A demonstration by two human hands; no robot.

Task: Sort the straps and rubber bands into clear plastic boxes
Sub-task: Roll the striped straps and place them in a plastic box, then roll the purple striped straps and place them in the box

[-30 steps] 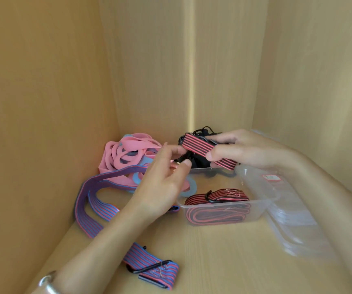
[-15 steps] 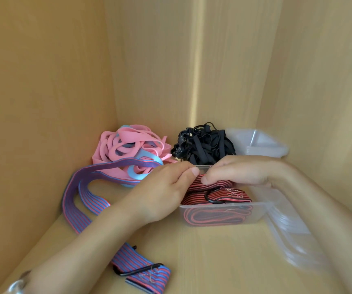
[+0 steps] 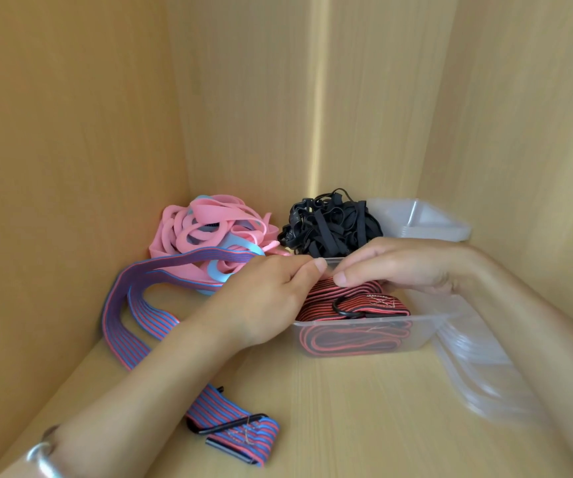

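Three pale wooden walls (image 3: pixel 71 132) close in the shelf (image 3: pixel 364 408), standing left of, beyond and right of the two grips. A blurred stack of clear lids (image 3: pixel 485 367) lies on the shelf to the right of the right grip (image 3: pixel 406 267), partly under its forearm. The blue-and-red striped strap (image 3: pixel 133 305) loops across the shelf left of the left grip (image 3: pixel 264 298), passes under that forearm and ends on the near side of it.

Directly below both grips sits the clear plastic box (image 3: pixel 364 334), with folded red-and-black straps (image 3: pixel 354 339) inside. Beyond the left grip a heap of pink and pale blue rubber bands (image 3: pixel 202 222) rests against the back wall. A heap of black bands (image 3: pixel 330 225) lies beyond the gap between the grips, just behind the box. A stack of empty clear boxes (image 3: pixel 423 219) stands beyond the right grip.

The right grip is curled over the topmost strap (image 3: pixel 326 288) in the box, its thumb on the fold and pinching it. The left grip is curled too, with its thumb tip at the box's far rim just above that strap. Whether it pinches the strap cannot be told.

A black ring (image 3: pixel 347 307) lies on the straps below the right grip. A silver bracelet (image 3: pixel 42 457) circles the left wrist.
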